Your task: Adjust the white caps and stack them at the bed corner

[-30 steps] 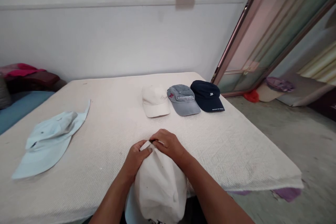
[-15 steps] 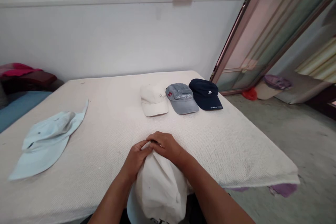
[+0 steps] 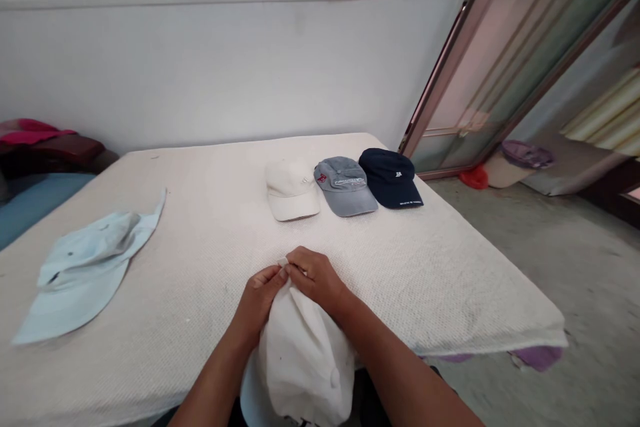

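Both forearms are angling in from the near side, wrists converging. Left grip point(image 3: 261, 295) is pinching the back end of a white cloth baseball cap point(image 3: 306, 353), thumb on top. Right grip point(image 3: 319, 278) is grasping the same end, knuckles up, fingers curling inward; exact finger contact there is hidden. A small white strap tip point(image 3: 283, 261) is poking out between the two.

Cap is hanging on the person's side of the grips, at the surface's near edge. Back end is pointing away from the person; pale blue brim point(image 3: 253, 392) is showing at lower left. Long axis is running from the grips back toward the person, crown top facing up.

Room: cream textured-cloth surface point(image 3: 210, 227) is spreading both sides of the grips. Left, well apart, a light-blue cloth cap point(image 3: 85, 280) is lying. Beyond the grips, cream point(image 3: 293, 190), faded grey-blue point(image 3: 347, 187) and navy caps point(image 3: 389, 177) are sitting in a row, brims facing nearward. Right edge is dropping to grey floor point(image 3: 545, 247).
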### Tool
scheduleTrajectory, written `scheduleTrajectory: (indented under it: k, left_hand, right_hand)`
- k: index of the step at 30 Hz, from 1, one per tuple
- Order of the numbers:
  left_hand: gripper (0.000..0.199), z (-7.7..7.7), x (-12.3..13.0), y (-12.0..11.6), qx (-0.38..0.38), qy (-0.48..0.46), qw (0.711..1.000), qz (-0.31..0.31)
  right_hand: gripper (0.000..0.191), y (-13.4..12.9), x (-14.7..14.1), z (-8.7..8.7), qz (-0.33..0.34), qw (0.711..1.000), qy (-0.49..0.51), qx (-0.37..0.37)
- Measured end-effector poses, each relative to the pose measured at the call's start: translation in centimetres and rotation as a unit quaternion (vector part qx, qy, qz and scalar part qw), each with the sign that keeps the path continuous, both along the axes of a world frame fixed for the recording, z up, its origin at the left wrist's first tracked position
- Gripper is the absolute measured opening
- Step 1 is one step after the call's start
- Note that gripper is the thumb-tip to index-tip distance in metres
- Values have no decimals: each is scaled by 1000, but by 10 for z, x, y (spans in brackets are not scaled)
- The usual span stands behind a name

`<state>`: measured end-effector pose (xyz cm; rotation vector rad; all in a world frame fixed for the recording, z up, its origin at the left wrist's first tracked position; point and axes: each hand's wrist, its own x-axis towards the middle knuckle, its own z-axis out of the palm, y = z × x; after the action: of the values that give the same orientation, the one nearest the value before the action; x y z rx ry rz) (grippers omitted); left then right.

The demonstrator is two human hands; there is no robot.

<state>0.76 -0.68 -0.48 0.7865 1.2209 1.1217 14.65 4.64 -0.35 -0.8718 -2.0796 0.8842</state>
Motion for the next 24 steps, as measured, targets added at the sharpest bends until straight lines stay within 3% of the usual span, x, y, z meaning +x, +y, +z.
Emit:
scheduleTrajectory:
  k: [3, 6, 10, 18, 21, 24]
  left_hand:
    - [24, -2, 2, 0, 3, 0, 1000, -1]
    - [24, -1, 1, 0, 0, 4, 1000, -4]
    - [23, 3, -2, -1, 2, 5, 1000, 1]
    - [21, 7, -6, -5, -35, -85, 996, 12]
    - [20, 7, -8, -6, -43, -119, 992, 19]
    - [19, 8, -12, -8, -32, -164, 985, 44]
  right_hand:
    - [24, -2, -6, -2, -50, 998, 25, -33]
    - [24, -2, -8, 0, -86, 978, 119, -146]
    - [20, 2, -1, 6, -44, 941, 209, -261]
    - [22, 3, 13, 10, 70, 914, 164, -365]
    - [16, 5, 12, 6, 72, 903, 171, -387]
    - [13, 9, 10, 3, 35, 920, 145, -362]
